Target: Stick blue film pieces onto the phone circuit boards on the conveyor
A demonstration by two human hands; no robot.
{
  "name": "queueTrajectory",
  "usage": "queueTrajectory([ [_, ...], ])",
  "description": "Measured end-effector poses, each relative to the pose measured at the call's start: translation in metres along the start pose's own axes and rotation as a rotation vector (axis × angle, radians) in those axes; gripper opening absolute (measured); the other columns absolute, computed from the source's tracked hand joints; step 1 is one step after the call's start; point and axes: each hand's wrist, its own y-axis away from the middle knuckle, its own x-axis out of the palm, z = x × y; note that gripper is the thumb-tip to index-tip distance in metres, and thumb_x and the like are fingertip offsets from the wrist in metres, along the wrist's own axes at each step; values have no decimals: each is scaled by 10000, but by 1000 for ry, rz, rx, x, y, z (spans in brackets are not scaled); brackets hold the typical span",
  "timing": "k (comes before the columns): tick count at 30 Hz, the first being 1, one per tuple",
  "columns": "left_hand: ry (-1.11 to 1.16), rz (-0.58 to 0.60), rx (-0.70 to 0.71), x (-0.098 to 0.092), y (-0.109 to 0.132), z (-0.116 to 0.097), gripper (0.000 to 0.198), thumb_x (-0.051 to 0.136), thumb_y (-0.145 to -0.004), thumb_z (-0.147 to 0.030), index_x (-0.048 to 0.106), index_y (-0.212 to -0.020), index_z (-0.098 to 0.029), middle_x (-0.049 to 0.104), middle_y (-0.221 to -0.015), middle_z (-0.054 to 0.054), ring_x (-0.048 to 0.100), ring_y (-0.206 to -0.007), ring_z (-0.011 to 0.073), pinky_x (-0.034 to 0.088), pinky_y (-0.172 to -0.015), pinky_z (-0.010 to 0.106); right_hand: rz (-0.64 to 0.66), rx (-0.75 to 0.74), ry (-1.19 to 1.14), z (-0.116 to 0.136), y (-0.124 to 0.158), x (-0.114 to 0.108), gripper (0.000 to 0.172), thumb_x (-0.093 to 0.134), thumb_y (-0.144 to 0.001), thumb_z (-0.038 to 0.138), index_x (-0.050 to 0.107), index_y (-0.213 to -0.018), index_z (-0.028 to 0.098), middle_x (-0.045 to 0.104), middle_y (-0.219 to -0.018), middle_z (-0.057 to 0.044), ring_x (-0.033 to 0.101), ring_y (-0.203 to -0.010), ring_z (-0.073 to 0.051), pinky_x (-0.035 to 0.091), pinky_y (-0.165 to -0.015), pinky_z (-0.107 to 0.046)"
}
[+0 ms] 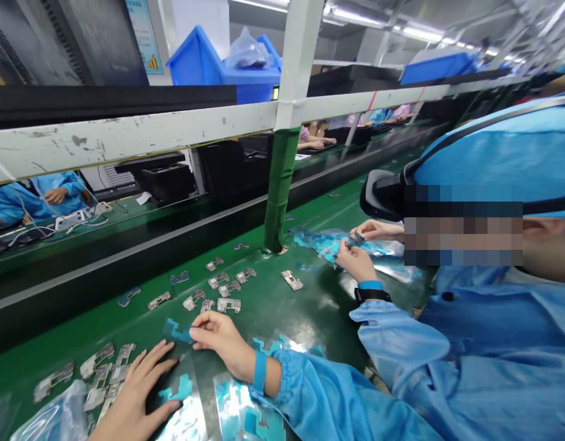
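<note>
My left hand point(130, 392) lies flat with its fingers stretched out, pressing on a shiny backing sheet point(190, 416) that carries a blue film sticker point(181, 389). My right hand point(218, 337) is closed in a pinch on another blue film sticker point(178, 332), held just above the green bench top point(287, 318). Several small metal plates point(220, 293) lie scattered beyond my right hand. A second group of metal plates point(101, 367) lies beside my left hand's fingertips.
A co-worker in a blue coat and cap sits close on the right, their hands point(363, 254) holding a small part over a sheet of blue films point(328, 242). A green-wrapped post point(279, 190) stands mid-bench. A plastic bag point(53, 419) lies bottom left. Blue bins point(209, 61) sit on the upper shelf.
</note>
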Motion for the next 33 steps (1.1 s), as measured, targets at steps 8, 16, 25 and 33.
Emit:
queueTrajectory([
  [8,-226,10,-400,-53,-72,65,488,408,-978,-468,744,-1185,-180,706,-1309,165,656,-1240,350,521,-1071,504,69,191,-245,3,-2,-3,238,696,-988,303,673,-1171,153,709,-1106,-60,708,-923,-200,608,-811,-392],
  [16,-249,52,-512,-27,-108,104,451,434,-944,-410,770,-1160,-201,648,-1321,167,639,-1232,354,543,-970,468,102,272,-265,-2,-5,-2,190,709,-981,302,688,-1084,144,716,-1044,-45,707,-866,-179,608,-770,-360],
  [25,-126,28,-440,-30,-123,139,532,536,-861,-495,707,-1221,-143,689,-1134,148,695,-1075,299,526,-1041,407,118,345,-356,-6,-3,-4,183,705,-982,283,683,-1100,145,708,-1056,-46,700,-865,-177,606,-759,-352],
  [33,-165,-18,-482,-25,-126,153,518,540,-849,-487,732,-1218,-177,670,-1182,157,650,-1108,349,518,-1007,473,94,397,-547,-9,-7,-7,141,703,-980,239,677,-1079,142,700,-982,-24,685,-785,-150,595,-694,-307],
])
